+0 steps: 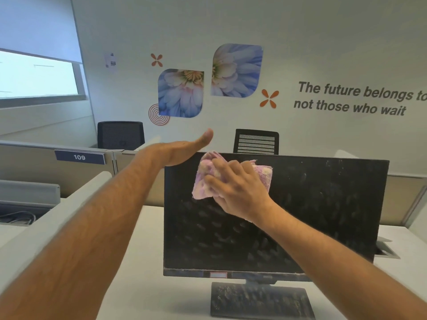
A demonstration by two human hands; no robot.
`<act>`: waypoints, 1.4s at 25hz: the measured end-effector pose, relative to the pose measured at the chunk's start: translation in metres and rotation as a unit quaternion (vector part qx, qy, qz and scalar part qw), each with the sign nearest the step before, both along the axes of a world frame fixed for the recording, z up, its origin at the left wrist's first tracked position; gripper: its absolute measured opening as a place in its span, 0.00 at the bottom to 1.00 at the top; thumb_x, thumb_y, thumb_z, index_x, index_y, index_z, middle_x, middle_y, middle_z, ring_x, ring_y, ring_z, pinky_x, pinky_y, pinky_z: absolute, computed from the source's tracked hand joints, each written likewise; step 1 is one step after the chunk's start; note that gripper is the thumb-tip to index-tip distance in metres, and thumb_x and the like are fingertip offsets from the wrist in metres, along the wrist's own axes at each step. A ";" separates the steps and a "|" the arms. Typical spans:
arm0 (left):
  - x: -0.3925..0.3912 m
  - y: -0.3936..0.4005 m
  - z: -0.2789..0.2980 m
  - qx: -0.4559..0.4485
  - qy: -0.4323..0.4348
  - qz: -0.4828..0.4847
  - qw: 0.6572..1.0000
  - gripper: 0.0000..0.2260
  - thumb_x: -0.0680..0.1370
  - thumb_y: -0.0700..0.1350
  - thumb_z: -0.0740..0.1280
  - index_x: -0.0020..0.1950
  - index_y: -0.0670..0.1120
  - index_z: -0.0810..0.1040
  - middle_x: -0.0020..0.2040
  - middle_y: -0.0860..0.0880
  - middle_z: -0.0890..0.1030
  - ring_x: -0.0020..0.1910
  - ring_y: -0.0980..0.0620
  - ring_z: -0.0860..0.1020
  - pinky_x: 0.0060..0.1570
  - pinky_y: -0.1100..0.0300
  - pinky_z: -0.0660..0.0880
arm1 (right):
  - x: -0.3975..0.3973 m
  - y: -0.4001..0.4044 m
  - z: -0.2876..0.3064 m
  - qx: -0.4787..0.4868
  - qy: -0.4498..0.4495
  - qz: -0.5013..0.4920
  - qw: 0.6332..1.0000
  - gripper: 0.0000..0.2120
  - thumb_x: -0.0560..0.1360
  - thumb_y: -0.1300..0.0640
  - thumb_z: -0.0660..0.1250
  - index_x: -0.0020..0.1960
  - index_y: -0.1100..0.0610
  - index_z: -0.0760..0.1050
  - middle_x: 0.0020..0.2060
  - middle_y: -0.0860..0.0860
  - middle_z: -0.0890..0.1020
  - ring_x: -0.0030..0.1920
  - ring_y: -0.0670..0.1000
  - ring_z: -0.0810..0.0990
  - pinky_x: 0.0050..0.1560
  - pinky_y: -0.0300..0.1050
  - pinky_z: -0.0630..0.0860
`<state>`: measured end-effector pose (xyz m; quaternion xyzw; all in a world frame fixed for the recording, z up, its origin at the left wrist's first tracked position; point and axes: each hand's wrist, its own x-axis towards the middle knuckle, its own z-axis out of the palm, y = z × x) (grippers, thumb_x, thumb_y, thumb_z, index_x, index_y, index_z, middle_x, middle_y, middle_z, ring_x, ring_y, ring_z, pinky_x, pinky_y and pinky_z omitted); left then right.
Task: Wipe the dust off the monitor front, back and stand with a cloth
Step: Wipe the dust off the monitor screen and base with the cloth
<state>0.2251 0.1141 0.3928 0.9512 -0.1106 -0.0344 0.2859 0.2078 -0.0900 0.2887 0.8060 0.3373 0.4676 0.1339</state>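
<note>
Your monitor (288, 218) stands in the middle of the white desk (147, 269), facing you, its dark screen switched off and coated in dust. The dust lies in smeary patches and short streaks across most of the glass, thickest in the lower half and toward the right side of the monitor. A narrow bezel runs along the monitor's bottom edge with a small red-framed label at its centre. Below the monitor, the flat rectangular stand (261, 300) rests on the desk, and it too is speckled with grey dust.

Your right hand (240, 188) presses a bunched pink and cream cloth (208, 179) flat against the upper left part of the monitor's screen, fingers spread over the cloth and pinning it to the glass. The cloth reaches up to the monitor's top edge.

Your left hand (184, 150) reaches over the monitor's top left corner, palm down with the thumb sticking out; the fingers go behind the monitor, so you cannot tell whether they grip its back.

To the right of the monitor, a cable opening (385, 249) is set into the desk. Behind the monitor stand low beige partitions, one bearing a blue plate marked 109 (79, 157), and two black office chairs (256, 142). Beyond those, the wall behind the monitor carries two blue flower pictures (236, 70) and dark lettering (355, 98). A window with a blind (39, 28) is far to the monitor's left.
</note>
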 end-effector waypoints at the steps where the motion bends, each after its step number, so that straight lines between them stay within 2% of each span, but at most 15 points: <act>1: -0.001 -0.003 0.000 0.007 -0.002 -0.003 1.000 0.57 0.58 0.85 0.41 0.80 0.56 0.58 0.82 0.49 0.56 0.79 0.44 0.56 0.75 0.45 0.51 | 0.002 -0.004 0.005 0.036 -0.002 -0.016 0.999 0.16 0.79 0.46 0.63 0.64 0.51 0.75 0.68 0.57 0.75 0.52 0.59 0.78 0.49 0.55 0.74; 2: -0.001 -0.006 0.000 0.022 -0.008 -0.004 1.000 0.53 0.62 0.83 0.41 0.80 0.56 0.59 0.81 0.48 0.57 0.79 0.43 0.57 0.75 0.45 0.52 | 0.004 -0.007 0.010 0.096 -0.004 -0.038 0.995 0.17 0.79 0.45 0.64 0.64 0.51 0.76 0.68 0.57 0.76 0.53 0.59 0.78 0.50 0.56 0.74; 4: -0.001 -0.012 -0.001 0.056 -0.015 -0.009 0.998 0.55 0.59 0.84 0.39 0.79 0.57 0.60 0.81 0.47 0.59 0.78 0.42 0.59 0.75 0.44 0.55 | 0.004 -0.010 0.015 0.196 0.004 -0.068 0.978 0.18 0.79 0.45 0.63 0.65 0.51 0.75 0.69 0.57 0.75 0.56 0.59 0.78 0.53 0.57 0.76; 5: -0.002 -0.012 -0.001 0.073 -0.016 -0.007 0.997 0.55 0.59 0.85 0.39 0.79 0.58 0.60 0.81 0.47 0.59 0.78 0.41 0.60 0.75 0.43 0.55 | 0.004 -0.009 0.013 0.187 0.004 -0.067 0.980 0.18 0.79 0.45 0.63 0.66 0.51 0.75 0.70 0.57 0.75 0.56 0.60 0.78 0.53 0.58 0.76; 7: -0.003 -0.010 -0.002 0.089 -0.017 0.000 0.996 0.48 0.65 0.80 0.40 0.79 0.59 0.59 0.81 0.48 0.58 0.78 0.41 0.58 0.75 0.42 0.53 | 0.002 -0.007 0.003 0.074 0.001 -0.027 0.997 0.16 0.80 0.46 0.62 0.64 0.51 0.74 0.70 0.58 0.74 0.54 0.59 0.78 0.51 0.57 0.75; 9: -0.001 -0.008 -0.004 0.119 -0.030 -0.014 0.992 0.51 0.61 0.82 0.36 0.79 0.61 0.57 0.81 0.49 0.57 0.79 0.41 0.57 0.76 0.41 0.52 | 0.000 -0.019 0.003 0.020 -0.002 -0.017 1.000 0.15 0.79 0.47 0.64 0.63 0.51 0.75 0.67 0.58 0.75 0.52 0.59 0.78 0.49 0.56 0.75; 11: 0.000 -0.011 -0.006 0.155 -0.056 -0.043 0.985 0.54 0.59 0.83 0.32 0.80 0.60 0.55 0.81 0.51 0.57 0.79 0.42 0.56 0.76 0.42 0.51 | 0.003 -0.032 0.011 0.112 -0.008 -0.064 0.992 0.17 0.79 0.46 0.64 0.64 0.51 0.75 0.68 0.57 0.76 0.53 0.59 0.78 0.51 0.56 0.75; 13: 0.003 -0.015 -0.006 0.145 -0.057 -0.029 0.987 0.48 0.64 0.79 0.35 0.80 0.59 0.55 0.81 0.51 0.57 0.79 0.42 0.56 0.77 0.42 0.51 | 0.002 -0.037 0.015 0.211 0.004 -0.092 0.973 0.19 0.78 0.45 0.65 0.66 0.50 0.75 0.68 0.57 0.76 0.56 0.59 0.78 0.54 0.58 0.76; 18: -0.003 -0.008 -0.008 0.112 -0.037 -0.004 0.993 0.47 0.66 0.79 0.39 0.79 0.59 0.58 0.81 0.49 0.59 0.78 0.41 0.58 0.77 0.41 0.53 | -0.003 -0.041 -0.002 0.017 -0.002 -0.010 1.000 0.16 0.79 0.47 0.65 0.64 0.51 0.75 0.67 0.58 0.76 0.52 0.58 0.78 0.48 0.56 0.75; 22: -0.002 -0.016 -0.007 0.142 -0.053 -0.011 0.988 0.43 0.69 0.75 0.39 0.79 0.58 0.60 0.80 0.50 0.62 0.78 0.41 0.60 0.77 0.41 0.54 | 0.000 -0.055 0.016 0.214 0.010 -0.076 0.974 0.20 0.77 0.46 0.66 0.66 0.50 0.74 0.67 0.57 0.76 0.55 0.59 0.78 0.53 0.57 0.77; 23: 0.000 -0.017 -0.007 0.149 -0.057 -0.012 0.987 0.43 0.69 0.75 0.38 0.79 0.58 0.60 0.80 0.50 0.62 0.77 0.41 0.60 0.76 0.41 0.54 | 0.000 -0.055 0.016 0.206 0.005 -0.070 0.976 0.19 0.77 0.46 0.66 0.66 0.50 0.74 0.68 0.57 0.76 0.55 0.59 0.78 0.53 0.57 0.77; 26: 0.008 -0.009 -0.013 0.148 -0.068 -0.015 0.987 0.49 0.65 0.81 0.35 0.78 0.58 0.62 0.79 0.50 0.64 0.76 0.41 0.63 0.76 0.41 0.56 | -0.005 -0.058 0.003 0.011 -0.015 -0.004 1.000 0.16 0.78 0.48 0.65 0.64 0.51 0.74 0.67 0.58 0.76 0.51 0.58 0.78 0.47 0.55 0.75; 27: 0.009 -0.007 -0.016 0.146 -0.072 -0.018 0.987 0.52 0.62 0.83 0.34 0.78 0.58 0.63 0.78 0.50 0.65 0.76 0.42 0.64 0.75 0.40 0.56 | -0.005 -0.064 0.004 -0.001 -0.013 -0.007 1.000 0.16 0.78 0.48 0.65 0.64 0.51 0.74 0.67 0.57 0.76 0.51 0.58 0.78 0.47 0.55 0.75; 31: 0.011 -0.012 -0.015 0.179 -0.100 -0.029 0.978 0.58 0.56 0.85 0.31 0.76 0.58 0.65 0.76 0.53 0.69 0.74 0.45 0.67 0.75 0.38 0.57 | -0.003 -0.081 0.018 0.218 0.009 -0.092 0.972 0.20 0.76 0.47 0.70 0.65 0.51 0.75 0.67 0.57 0.76 0.56 0.59 0.79 0.54 0.59 0.78; 35: 0.016 -0.009 -0.020 0.193 -0.107 -0.018 0.975 0.57 0.57 0.85 0.31 0.76 0.58 0.66 0.76 0.54 0.69 0.74 0.45 0.68 0.74 0.36 0.56 | -0.007 -0.088 0.003 0.022 -0.009 -0.027 0.999 0.20 0.76 0.47 0.69 0.66 0.51 0.74 0.68 0.58 0.75 0.53 0.58 0.78 0.49 0.56 0.77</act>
